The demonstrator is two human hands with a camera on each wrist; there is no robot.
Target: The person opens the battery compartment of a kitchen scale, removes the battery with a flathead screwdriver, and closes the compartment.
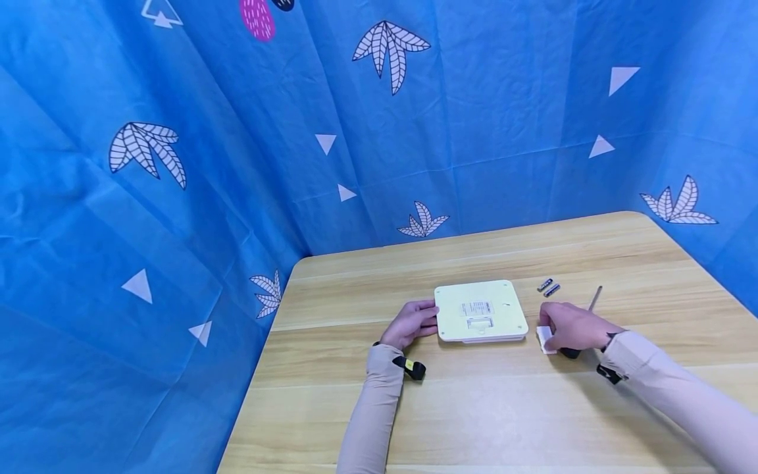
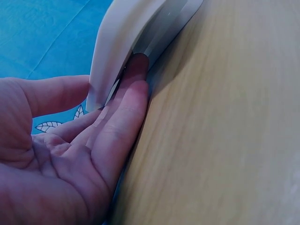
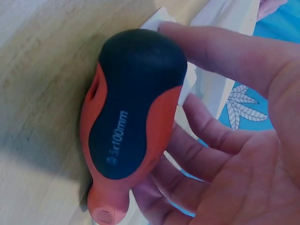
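Note:
A flat white rectangular device (image 1: 453, 324) lies back up on the table, showing a label and a small battery compartment (image 1: 480, 323). My left hand (image 1: 412, 322) grips its left edge. The thumb is against the upper side, and the fingers (image 2: 119, 124) reach beneath it. To the right, my right hand (image 1: 577, 327) pinches a small white plastic cover (image 1: 545, 340) between thumb and fingers. A screwdriver (image 1: 595, 298) lies under that hand, partly hidden. Its black and orange handle (image 3: 126, 108) fills the middle of the right wrist view, in front of the fingers.
Two small batteries (image 1: 548, 287) lie side by side beyond my right hand. The wooden table (image 1: 331, 368) has rounded far corners. Blue patterned cloth (image 1: 379, 131) hangs behind it and along both sides. Each wrist wears a black strap (image 1: 408, 367).

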